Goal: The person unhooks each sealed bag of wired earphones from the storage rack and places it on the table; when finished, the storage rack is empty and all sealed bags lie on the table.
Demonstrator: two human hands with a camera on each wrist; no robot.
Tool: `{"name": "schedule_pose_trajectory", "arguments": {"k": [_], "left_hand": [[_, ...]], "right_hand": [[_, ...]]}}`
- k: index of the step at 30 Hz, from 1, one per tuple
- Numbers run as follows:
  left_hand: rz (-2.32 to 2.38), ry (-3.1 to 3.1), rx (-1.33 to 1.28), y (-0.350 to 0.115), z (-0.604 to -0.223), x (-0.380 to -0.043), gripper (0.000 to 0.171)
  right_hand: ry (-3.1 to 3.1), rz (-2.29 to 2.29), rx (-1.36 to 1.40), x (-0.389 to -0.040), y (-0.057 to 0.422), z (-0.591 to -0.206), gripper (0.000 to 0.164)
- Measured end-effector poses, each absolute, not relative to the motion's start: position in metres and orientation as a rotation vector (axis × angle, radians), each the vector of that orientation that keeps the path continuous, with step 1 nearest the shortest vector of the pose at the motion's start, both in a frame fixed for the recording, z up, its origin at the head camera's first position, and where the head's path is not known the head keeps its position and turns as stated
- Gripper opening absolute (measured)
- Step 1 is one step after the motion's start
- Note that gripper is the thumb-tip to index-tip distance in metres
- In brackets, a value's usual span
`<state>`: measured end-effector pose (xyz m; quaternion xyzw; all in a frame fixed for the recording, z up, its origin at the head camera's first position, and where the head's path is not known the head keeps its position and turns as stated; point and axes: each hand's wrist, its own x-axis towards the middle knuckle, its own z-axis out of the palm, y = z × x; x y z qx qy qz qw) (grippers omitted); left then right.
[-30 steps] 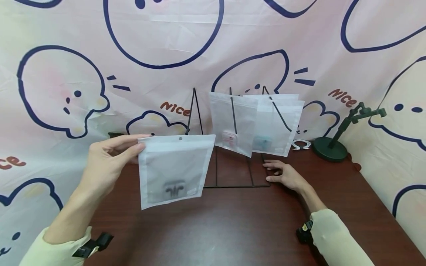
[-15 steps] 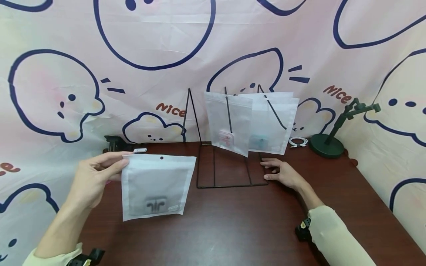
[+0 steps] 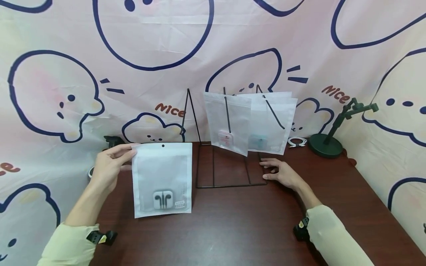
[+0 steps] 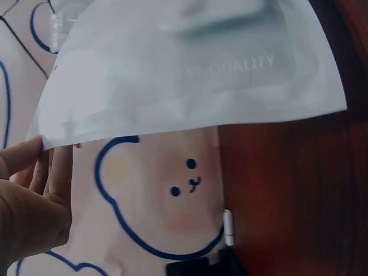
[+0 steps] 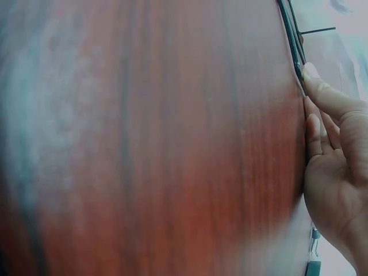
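Earphones [image 3: 163,200] hazy within, left hand [image 3: 108,168] pinches the frosted pouch [image 3: 162,168] while right hand [image 3: 283,174], loosely spread, touches the wire rack [image 3: 231,186]!

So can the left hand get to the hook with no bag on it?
Probably yes. The hook is bare, and nothing seems to stand between it and the left hand. That hand holds a bag, though. The other bags hang further right.
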<state>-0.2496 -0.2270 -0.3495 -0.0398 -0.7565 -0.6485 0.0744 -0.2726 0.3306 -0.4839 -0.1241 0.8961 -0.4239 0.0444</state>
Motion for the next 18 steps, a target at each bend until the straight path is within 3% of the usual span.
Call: {"name": "schedule_pose_trajectory", "arguments": {"k": [11, 18], "left_hand": [[-1.786, -2.456, 0.205, -0.227, -0.382, -0.286, 0.046], [-1.79, -2.509, 0.282, -0.223, -0.404, -0.303, 0.046]], "right_hand": [[2.735, -1.305, -0.386, -0.273, 0.329, -0.487, 0.049], [2.748, -1.306, -0.392, -0.273, 0.329, -0.485, 0.048]]}}
